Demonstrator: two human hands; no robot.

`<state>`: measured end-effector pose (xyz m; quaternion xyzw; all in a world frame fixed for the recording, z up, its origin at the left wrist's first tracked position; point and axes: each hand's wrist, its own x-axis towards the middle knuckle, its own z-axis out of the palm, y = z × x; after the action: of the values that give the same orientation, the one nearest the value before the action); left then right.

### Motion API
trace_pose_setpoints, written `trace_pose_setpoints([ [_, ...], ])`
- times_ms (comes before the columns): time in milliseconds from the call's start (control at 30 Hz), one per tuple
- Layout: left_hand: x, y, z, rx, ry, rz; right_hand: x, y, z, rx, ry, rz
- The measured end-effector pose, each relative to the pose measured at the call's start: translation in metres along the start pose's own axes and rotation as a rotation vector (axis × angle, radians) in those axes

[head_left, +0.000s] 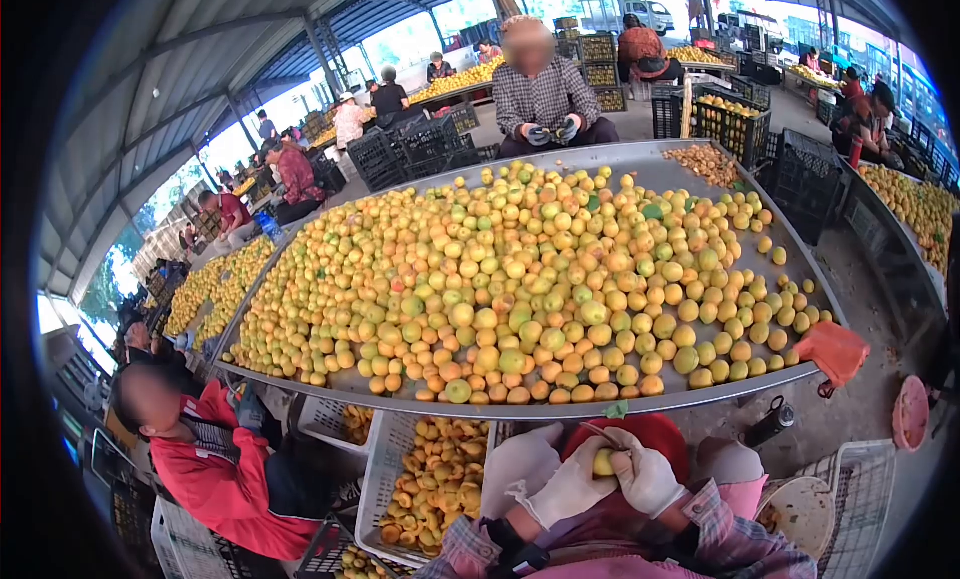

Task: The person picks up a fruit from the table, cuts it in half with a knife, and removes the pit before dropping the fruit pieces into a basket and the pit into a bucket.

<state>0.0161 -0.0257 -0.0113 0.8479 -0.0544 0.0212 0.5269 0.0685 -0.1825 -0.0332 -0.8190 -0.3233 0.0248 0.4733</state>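
Note:
A yellow-green apricot sits between my two gloved hands, low over my lap. My left hand, in a white glove, closes round it from the left. From the other side my right hand, also in a white glove, has its fingers closed against the fruit. Whether a small tool is between the fingers cannot be made out. Beneath and behind my hands shows a red basin. Just beyond it, a metal sorting table carries a wide heap of apricots.
On my left stands a white crate of split apricots, near a person in a red jacket. Opposite sits a person in a checked shirt. An orange-red bag hangs at the table's right corner, above a dark bottle.

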Motion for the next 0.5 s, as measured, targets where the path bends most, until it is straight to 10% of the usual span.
trace_pose_setpoints([
  [167,0.008,-0.008,0.006,-0.031,0.121,0.007,0.013,0.028,0.022,0.365,0.256,-0.169],
  [200,0.009,-0.006,0.006,-0.029,0.118,0.006,0.008,-0.013,-0.012,0.658,0.001,0.385],
  [333,0.011,-0.004,0.009,-0.195,0.048,-0.217,0.012,-0.013,-0.020,0.878,-0.134,0.653],
  [500,0.015,-0.029,0.011,-0.229,-0.012,0.038,0.005,0.010,-0.025,1.527,-0.488,0.809],
])
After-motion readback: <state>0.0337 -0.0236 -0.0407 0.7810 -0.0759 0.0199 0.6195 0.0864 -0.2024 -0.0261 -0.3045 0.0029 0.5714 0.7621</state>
